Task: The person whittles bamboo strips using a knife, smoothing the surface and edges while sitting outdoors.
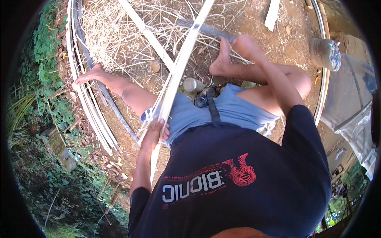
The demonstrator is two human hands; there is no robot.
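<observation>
At the far left, the ground is being bordered by green foliage [47, 43]. Next, a curved bundle of pale strips [90, 117] is being laid bare to the sun, with a grey pole [118, 113] being kept alongside; the bundle is being overlapped by the left foot [90, 74]. Beyond that foot, the earth is being covered by a heap of curly shavings [107, 33].

A long pale slat [179, 71] is being grasped by the left hand [154, 133] — thumb on top, fingers wrapped round the far edge — near its lower end. The slat is being held slanting past the left thigh, up and away to the right, and a second pale strip [147, 33] is being crossed by it.

Between the legs, a squat jar [193, 84] is being partly ringed by shadow. Farther right, a dark grey blade-like length [212, 31] is being met by the right hand [248, 45]; its fingers are being blurred — whether they are clenched round anything cannot be told. At the right, a clear plastic jug [323, 53] is being neighboured by translucent sheeting [351, 87].
</observation>
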